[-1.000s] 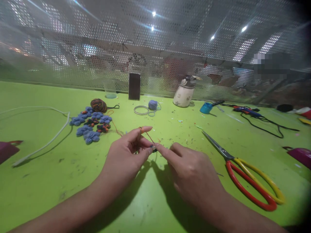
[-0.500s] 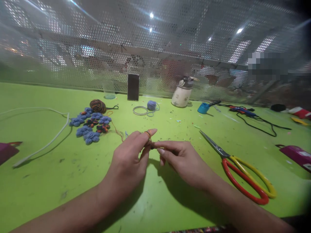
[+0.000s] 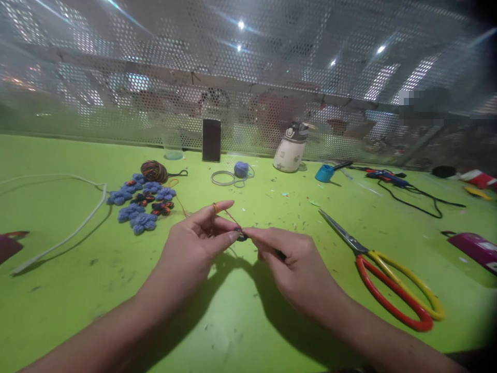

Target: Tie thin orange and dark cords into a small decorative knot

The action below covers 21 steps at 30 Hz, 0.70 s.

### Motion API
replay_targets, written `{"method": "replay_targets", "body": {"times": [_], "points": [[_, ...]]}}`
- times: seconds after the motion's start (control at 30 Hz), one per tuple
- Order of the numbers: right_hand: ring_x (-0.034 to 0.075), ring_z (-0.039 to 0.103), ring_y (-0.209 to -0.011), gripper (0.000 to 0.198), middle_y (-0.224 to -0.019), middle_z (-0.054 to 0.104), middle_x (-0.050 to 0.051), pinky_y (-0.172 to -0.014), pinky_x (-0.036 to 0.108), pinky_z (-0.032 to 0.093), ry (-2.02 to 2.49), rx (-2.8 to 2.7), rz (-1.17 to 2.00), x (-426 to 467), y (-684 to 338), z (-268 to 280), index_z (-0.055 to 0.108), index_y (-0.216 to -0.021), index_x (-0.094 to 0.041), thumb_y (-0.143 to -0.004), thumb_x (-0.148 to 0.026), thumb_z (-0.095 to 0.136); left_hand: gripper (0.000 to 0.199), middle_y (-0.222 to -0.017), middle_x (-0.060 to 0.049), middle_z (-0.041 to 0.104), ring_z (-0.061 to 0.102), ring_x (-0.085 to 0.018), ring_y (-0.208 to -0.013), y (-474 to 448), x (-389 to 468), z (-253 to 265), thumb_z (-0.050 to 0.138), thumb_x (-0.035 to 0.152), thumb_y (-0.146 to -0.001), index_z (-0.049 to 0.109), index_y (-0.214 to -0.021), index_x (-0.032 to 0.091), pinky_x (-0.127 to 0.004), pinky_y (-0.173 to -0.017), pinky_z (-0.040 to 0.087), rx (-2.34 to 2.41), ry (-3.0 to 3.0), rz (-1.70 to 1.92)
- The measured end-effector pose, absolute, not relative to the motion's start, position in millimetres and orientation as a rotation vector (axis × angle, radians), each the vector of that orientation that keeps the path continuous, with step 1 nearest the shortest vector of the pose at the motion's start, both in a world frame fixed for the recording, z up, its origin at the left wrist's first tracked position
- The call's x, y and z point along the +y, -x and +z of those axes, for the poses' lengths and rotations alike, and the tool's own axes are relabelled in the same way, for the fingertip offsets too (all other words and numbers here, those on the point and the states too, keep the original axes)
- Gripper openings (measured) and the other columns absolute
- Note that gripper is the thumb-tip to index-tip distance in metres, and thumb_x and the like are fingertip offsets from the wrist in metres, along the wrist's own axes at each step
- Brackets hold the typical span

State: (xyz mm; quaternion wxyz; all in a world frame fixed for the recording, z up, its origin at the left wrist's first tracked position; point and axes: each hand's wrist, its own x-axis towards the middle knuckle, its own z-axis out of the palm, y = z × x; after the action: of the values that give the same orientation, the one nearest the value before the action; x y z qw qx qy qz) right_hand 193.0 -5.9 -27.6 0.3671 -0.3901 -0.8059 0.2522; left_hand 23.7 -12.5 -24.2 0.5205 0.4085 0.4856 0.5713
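Observation:
My left hand (image 3: pixel 196 238) pinches a small dark piece of yarn work (image 3: pixel 241 235) between thumb and fingers. Orange-brown yarn (image 3: pixel 216 208) wraps its raised index finger, and a strand slants from there down to the piece. Against the other side of the piece, my right hand (image 3: pixel 291 259) is closed on a crochet hook (image 3: pixel 280 254), mostly hidden; only a dark bit shows in the palm. A loose strand runs back toward a multicoloured yarn ball (image 3: pixel 154 171). Blue and dark-orange crocheted flowers (image 3: pixel 142 204) lie left of my hands.
Large scissors (image 3: pixel 359 248) with red and yellow handles lie right. Farther back are a blue yarn ball (image 3: pixel 241 169), a metal ring (image 3: pixel 222 178), a phone-like slab (image 3: pixel 212 140), a white bottle (image 3: pixel 289 150), a blue pot (image 3: pixel 324 173) and a glue gun (image 3: pixel 387 177). A white cable (image 3: pixel 83 215) crosses the left.
My left hand has shifted left and turned, its index finger now farther from the right hand. The yarn strand between finger and piece is longer. The right hand stays close to its place.

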Motion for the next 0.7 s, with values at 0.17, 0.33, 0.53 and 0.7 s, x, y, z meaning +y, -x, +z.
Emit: {"method": "replay_targets", "body": {"times": [0.17, 0.33, 0.53, 0.7], "points": [[0.011, 0.059, -0.065, 0.039, -0.078, 0.07, 0.001, -0.064, 0.024, 0.045, 0.971, -2.072, 0.622, -4.8, -192.8, -30.3, 0.069, -0.115, -0.022, -0.087, -0.005, 0.048, 0.049, -0.072, 0.003, 0.068, 0.059, -0.009, -0.069, -23.9, -12.4, -24.8, 0.079, 0.013, -0.066, 0.066, -0.113, 0.018, -0.022, -0.07, 0.044, 1.13, -0.883, 1.364], [0.015, 0.055, -0.064, 0.041, -0.077, 0.065, 0.006, -0.059, 0.028, 0.041, 1.031, -2.201, 0.346, -6.2, -194.7, -29.8, 0.067, -0.12, -0.017, -0.087, -0.005, 0.045, 0.048, -0.071, 0.003, 0.068, 0.059, -0.009, -0.068, -24.1, -10.6, -26.7, 0.079, 0.012, -0.065, 0.066, -0.111, 0.018, -0.022, -0.069, 0.043, 1.098, -0.842, 1.369], [0.017, 0.051, -0.062, 0.043, -0.075, 0.058, 0.008, -0.055, 0.029, 0.035, 1.051, -2.291, 0.06, -8.7, -196.2, -28.8, 0.065, -0.122, -0.013, -0.088, -0.006, 0.04, 0.058, -0.072, 0.003, 0.069, 0.061, -0.01, -0.069, -24.9, -11.3, -24.9, 0.079, 0.013, -0.066, 0.061, -0.121, 0.018, -0.023, -0.07, 0.044, 1.078, -0.807, 1.344], [0.017, 0.051, -0.062, 0.042, -0.074, 0.058, 0.007, -0.056, 0.029, 0.036, 1.019, -2.265, 0.097, -10.7, -195.3, -28.0, 0.064, -0.122, -0.012, -0.089, -0.006, 0.04, 0.056, -0.072, 0.003, 0.069, 0.061, -0.01, -0.07, -24.5, -12.2, -23.9, 0.078, 0.012, -0.068, 0.06, -0.121, 0.017, -0.023, -0.072, 0.045, 1.071, -0.822, 1.328]]}}
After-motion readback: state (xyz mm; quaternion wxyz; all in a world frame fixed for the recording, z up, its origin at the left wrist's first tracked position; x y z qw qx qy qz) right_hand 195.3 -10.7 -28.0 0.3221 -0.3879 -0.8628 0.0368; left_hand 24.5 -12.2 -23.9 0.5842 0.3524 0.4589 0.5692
